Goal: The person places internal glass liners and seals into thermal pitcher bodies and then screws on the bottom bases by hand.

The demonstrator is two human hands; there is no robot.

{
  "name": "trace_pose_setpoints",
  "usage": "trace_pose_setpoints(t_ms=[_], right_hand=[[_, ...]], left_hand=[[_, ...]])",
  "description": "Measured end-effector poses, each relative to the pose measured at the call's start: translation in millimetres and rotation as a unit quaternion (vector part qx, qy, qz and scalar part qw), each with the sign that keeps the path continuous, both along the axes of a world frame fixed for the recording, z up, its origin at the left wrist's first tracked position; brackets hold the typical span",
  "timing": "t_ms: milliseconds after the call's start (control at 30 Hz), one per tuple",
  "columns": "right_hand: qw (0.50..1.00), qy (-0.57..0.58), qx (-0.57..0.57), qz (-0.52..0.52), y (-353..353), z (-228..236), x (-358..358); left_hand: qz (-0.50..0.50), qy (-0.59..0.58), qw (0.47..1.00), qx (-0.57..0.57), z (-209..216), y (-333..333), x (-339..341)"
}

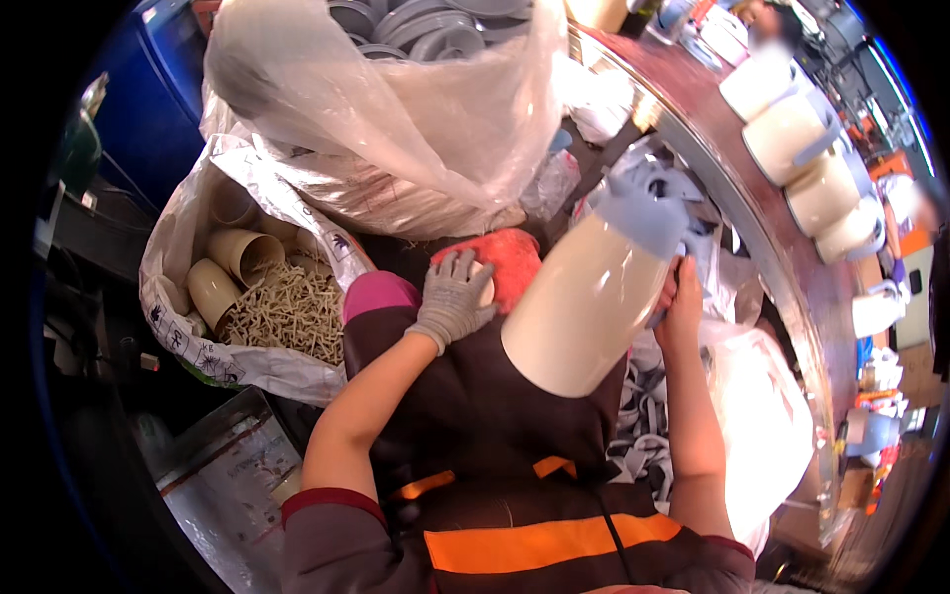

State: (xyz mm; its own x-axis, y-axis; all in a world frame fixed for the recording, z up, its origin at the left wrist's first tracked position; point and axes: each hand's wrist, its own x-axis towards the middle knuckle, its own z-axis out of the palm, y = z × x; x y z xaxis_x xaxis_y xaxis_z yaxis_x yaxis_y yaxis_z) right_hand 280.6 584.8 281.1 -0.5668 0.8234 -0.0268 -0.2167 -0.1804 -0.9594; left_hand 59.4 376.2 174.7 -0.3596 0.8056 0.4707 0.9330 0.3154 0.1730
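Note:
My right hand (677, 295) is bare and closed at the side of a cream thermos jug (579, 307) with a grey-blue collar and spout (641, 220). Most of its fingers are hidden behind the jug. The jug leans over my lap, its top tilted away to the right and its base toward me. In a grey knitted glove, my left hand (455, 300) is curled at my left knee, beside a red cloth (505, 262). Something small and pale shows at its fingers; what it is cannot be made out.
A white sack (163, 287) at left holds cream cylinders and pale scraps. Grey round parts (426, 30) fill a plastic bag (435, 129) ahead. Grey handle-like parts (648, 416) lie right of my lap. Several cream jugs (787, 139) stand on a curved-edged table (708, 109); people are beyond it.

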Motion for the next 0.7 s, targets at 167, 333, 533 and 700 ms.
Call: trace_pose_setpoints(t_ms=[167, 333, 533, 700], right_hand=[[0.947, -0.228, 0.178, 0.138, -14.6, 20.3, -30.7], [0.821, -0.283, 0.389, 0.308, -64.2, 29.1, -91.7], [0.843, -0.202, 0.435, 0.245, -30.6, 67.3, -208.3], [0.812, -0.211, 0.526, 0.141, 3.5, 109.8, -325.7]], left_hand=[[-0.16, -0.444, 0.865, 0.168, 70.0, -39.1, -42.5], [-0.153, -0.326, 0.933, 0.002, 110.1, -69.6, -28.5], [0.022, -0.684, 0.691, 0.232, 72.2, -124.8, -31.1], [0.05, -0.79, 0.448, 0.416, 43.6, -169.1, -22.3]])
